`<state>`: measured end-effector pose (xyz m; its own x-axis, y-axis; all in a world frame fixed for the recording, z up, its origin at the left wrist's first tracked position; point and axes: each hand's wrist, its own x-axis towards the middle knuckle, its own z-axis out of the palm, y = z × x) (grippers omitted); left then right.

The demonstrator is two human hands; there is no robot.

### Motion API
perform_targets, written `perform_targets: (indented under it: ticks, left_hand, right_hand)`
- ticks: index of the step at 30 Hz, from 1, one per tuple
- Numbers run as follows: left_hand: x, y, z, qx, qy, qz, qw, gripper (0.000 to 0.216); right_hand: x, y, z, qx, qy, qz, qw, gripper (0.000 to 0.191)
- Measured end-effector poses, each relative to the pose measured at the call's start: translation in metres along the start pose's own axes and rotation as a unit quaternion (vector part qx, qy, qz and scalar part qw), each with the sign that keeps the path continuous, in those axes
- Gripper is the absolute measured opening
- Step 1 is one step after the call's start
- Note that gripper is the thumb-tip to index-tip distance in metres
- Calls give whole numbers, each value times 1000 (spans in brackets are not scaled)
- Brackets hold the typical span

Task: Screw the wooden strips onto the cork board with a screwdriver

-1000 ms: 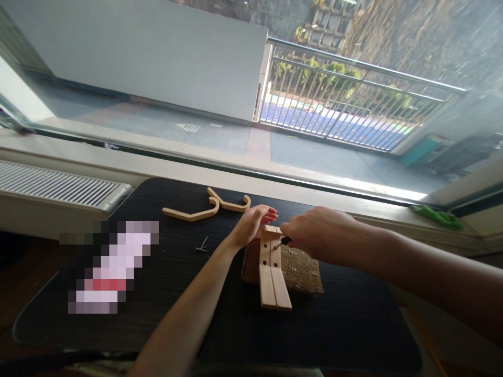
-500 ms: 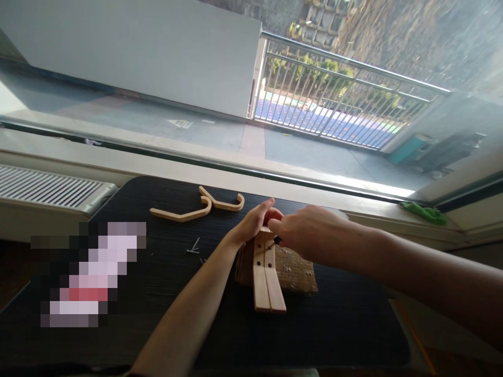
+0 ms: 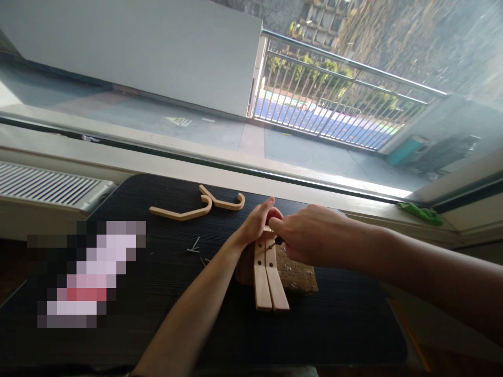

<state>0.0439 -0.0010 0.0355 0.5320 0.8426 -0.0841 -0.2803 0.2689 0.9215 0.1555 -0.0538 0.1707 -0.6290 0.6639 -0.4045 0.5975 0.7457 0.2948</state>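
Two light wooden slats (image 3: 269, 280) lie side by side over a perforated wooden panel (image 3: 296, 272) on the black table (image 3: 165, 309). My left hand (image 3: 257, 222) curls around the far end of the slats and holds them. My right hand (image 3: 304, 233) is closed on a small dark tool (image 3: 277, 241) whose tip touches the right slat near its far end.
Two curved wooden pieces (image 3: 196, 207) lie at the table's far side. A few small metal screws (image 3: 195, 246) lie left of my left forearm. A blurred patch (image 3: 88, 272) covers something at the left. A radiator grille (image 3: 47, 186) and a window sill run behind; a green object (image 3: 418, 212) rests on the sill.
My left hand has gone from flat and open beside the slats to curled around their far end. My right hand stays on the tool at the same spot.
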Motion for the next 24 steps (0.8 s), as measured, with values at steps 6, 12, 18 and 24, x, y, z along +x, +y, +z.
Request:
perform_targets:
  ticks: [6,12,18,24]
  left_hand:
    - [2,1,1,-3,-13,-23,1000,63]
    - [2,1,3,-10,8,-16,1000,67]
    - [-1,1,3,-24,18,-20,999,68]
    - [-1,0,2,-44,20,-36,998,71]
  right_hand:
    - [-2,2,-1,-8,-3,-42,999,37]
    - [-1,3,1,28,-21,-41,999,28]
    - [1,3,2,69,-2,-51,996,37]
    - [4,0,-1,103,-9,-51,993,45]
